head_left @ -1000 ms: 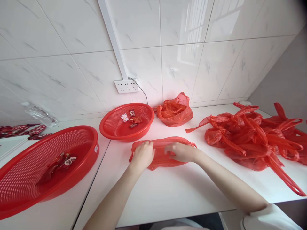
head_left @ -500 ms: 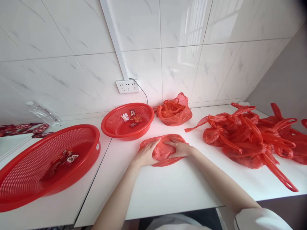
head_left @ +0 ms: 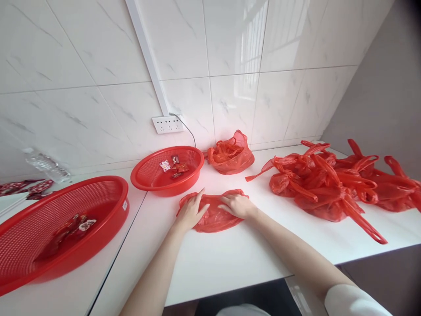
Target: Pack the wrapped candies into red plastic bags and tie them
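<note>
A thin red plastic bag (head_left: 215, 219) lies spread on the white table in front of me, its mouth edge crumpled at the back. My left hand (head_left: 190, 211) rests on the bag's left side, fingers stretched forward and thumb held apart. On the right side, my right hand (head_left: 237, 205) touches the bag with its fingers pointing inward and slightly bent. Neither hand shows anything lifted in it. Just behind is a red plastic basket (head_left: 167, 188) with several small wrapped packets (head_left: 180, 167) inside.
A larger red basket (head_left: 113, 182) with packets stands at left. Behind it lies a clear bottle (head_left: 48, 164). An opened red bag (head_left: 233, 162) holding more bags sits by the wall. Several tied red bags (head_left: 324, 204) are heaped at right. A power strip (head_left: 167, 124) is on the wall.
My hands have moved apart and the bag beneath them lies flatter, its opening less rounded. The view has shifted a little to the right.
</note>
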`<state>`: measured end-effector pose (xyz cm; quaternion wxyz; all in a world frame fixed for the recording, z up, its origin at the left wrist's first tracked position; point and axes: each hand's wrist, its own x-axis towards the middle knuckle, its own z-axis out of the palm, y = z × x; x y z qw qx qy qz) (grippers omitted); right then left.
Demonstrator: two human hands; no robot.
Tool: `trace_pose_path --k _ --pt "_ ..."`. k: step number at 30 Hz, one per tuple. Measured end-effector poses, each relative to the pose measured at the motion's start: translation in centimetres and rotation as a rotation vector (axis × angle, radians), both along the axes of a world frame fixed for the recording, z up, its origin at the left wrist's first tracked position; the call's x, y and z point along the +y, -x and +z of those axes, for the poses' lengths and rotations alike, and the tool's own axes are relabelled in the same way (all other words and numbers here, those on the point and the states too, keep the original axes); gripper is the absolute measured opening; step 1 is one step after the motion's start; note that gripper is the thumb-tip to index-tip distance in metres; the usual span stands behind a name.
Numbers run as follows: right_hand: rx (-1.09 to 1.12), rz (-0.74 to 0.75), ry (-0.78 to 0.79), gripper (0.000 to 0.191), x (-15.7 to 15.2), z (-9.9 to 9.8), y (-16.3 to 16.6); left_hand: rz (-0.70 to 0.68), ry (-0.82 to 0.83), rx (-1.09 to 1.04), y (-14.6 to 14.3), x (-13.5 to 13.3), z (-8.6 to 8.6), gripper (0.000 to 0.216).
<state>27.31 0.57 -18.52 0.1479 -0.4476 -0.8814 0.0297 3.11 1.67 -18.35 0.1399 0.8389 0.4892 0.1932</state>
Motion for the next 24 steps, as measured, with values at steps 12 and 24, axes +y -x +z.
trace_pose_path --k 12,24 --pt "0.229 0.044 -0.017 0.057 -0.3 -0.6 -0.2 0.006 0.125 -0.006 -0.3 -0.8 -0.3 0.112" --pt "0.087 -0.367 0.043 0.053 0.7 -1.5 -0.6 0.154 0.172 -0.629 0.2 0.5 -0.2 0.044"
